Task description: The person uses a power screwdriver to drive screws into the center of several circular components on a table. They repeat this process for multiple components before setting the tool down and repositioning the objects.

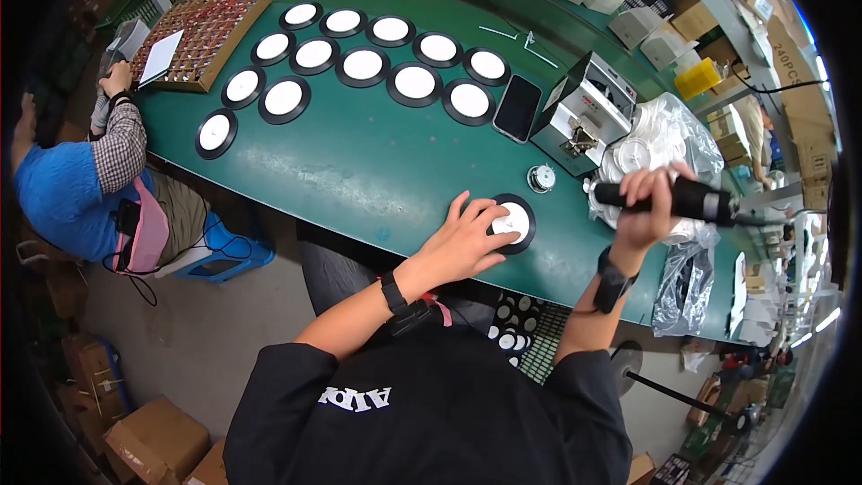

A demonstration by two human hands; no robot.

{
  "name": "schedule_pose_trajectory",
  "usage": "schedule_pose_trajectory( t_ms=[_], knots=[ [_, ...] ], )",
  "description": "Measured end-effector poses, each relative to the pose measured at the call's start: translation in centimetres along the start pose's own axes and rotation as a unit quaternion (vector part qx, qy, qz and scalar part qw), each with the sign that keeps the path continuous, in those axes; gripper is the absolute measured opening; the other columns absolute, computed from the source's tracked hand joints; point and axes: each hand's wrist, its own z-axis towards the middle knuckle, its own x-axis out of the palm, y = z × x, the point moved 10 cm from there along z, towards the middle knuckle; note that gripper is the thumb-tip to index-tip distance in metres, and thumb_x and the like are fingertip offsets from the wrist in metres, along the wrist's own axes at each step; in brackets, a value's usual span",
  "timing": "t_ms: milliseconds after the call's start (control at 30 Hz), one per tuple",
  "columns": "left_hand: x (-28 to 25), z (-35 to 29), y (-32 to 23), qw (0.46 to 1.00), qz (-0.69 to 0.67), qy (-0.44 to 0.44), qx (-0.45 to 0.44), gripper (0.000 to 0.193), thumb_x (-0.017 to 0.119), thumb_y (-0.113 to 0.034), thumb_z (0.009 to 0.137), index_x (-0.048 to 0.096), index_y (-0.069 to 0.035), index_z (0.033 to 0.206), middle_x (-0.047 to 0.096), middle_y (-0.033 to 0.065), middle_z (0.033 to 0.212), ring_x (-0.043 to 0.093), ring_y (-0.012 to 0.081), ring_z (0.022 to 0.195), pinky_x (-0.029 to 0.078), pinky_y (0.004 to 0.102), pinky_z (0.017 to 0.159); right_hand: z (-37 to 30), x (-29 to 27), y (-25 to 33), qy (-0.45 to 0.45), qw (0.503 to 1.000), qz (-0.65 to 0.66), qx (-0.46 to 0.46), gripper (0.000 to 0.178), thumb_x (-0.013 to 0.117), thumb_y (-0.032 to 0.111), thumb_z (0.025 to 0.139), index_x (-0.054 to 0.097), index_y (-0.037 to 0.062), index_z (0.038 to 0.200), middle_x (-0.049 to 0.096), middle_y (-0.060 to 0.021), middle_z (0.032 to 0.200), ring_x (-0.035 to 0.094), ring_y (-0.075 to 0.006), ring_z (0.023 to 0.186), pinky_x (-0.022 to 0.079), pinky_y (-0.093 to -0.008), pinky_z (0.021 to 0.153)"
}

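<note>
On the green table, my left hand (464,241) rests with its fingers spread over a white disc (512,218) with a black rim. Its fingertips touch the disc's face; they are not closed around it. My right hand (646,207) is wrapped round a black electric screwdriver (696,200), held up to the right of the disc and slightly blurred. A cord trails from the screwdriver's right end. Between my hands, a bit farther off, sits a small round metal part (541,179). Beyond it stands a silver box-shaped screw feeder (588,112).
Several more black-rimmed white discs (362,66) lie in rows farther back. A phone (518,109) lies beside the feeder. Plastic bags of white round parts (631,154) crowd the right. A divided box (199,40) stands far left, near a seated person (76,189).
</note>
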Motion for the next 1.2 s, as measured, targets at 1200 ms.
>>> schedule_pose_trajectory(
  t_ms=[1200],
  knots=[
    [0.1,0.1,0.2,1.0,-0.024,0.019,-0.007,0.022,0.071,-0.023,0.088,0.074,-0.019,0.109,0.053,0.0069,0.137,0.045,0.029,0.133,0.019,0.0604,0.121,-8.8,0.9,-4.4,-0.021,0.991,-0.073,0.111,0.026,0.061,-0.007,0.089,0.047,0.0021,0.109,0.052,-0.0076,0.074,0.049,-0.0144,0.051,0.048,-0.0317,0.052]
  ],
)
